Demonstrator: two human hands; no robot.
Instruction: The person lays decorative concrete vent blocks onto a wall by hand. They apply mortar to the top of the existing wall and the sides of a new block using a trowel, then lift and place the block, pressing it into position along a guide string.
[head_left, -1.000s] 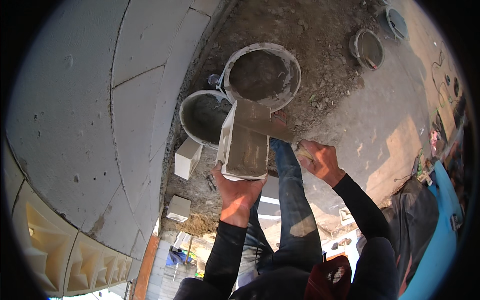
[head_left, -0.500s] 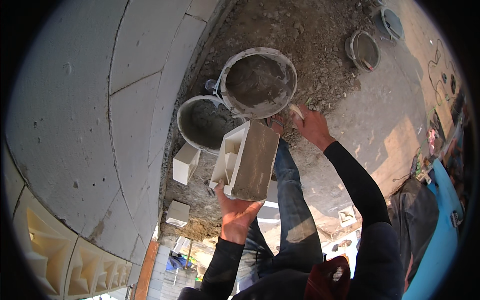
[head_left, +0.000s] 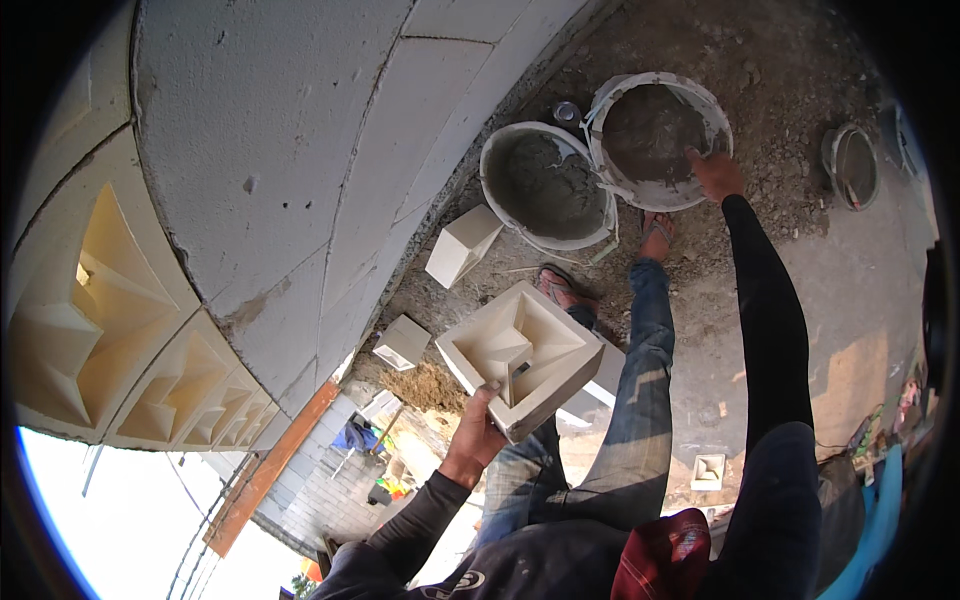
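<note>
Two bare hands are at work in front of me. The left hand [head_left: 475,440] holds a cream block [head_left: 532,340]. Its grip is pinched on the near edge, with the thumb on the top face and the other fingers hidden behind it. The block is up off the ground [head_left: 710,330], near the person and in front of the legs in blue jeans [head_left: 632,420]. It is tilted, and its hollow side looks up, so I can see the slanted parts inside.

The right hand [head_left: 718,177] reaches far out to a big round bucket [head_left: 650,194] with wet brown mix in it. This hand is at the right side of the bucket, over the rim. Its fingers are curled, but I cannot tell if that grip has anything in it.

Just left of that bucket is another bucket [head_left: 572,243] with grey mix. A small clear cup [head_left: 566,112] sits by the two of them. One pale block [head_left: 464,245] lies on the ground to the left, and a smaller pale block [head_left: 402,342] lies nearer. One more little block [head_left: 708,472] is near, off to the right. A small bucket [head_left: 831,160] stands far to the right. A big grey wall [head_left: 280,130] fills the left side.
</note>
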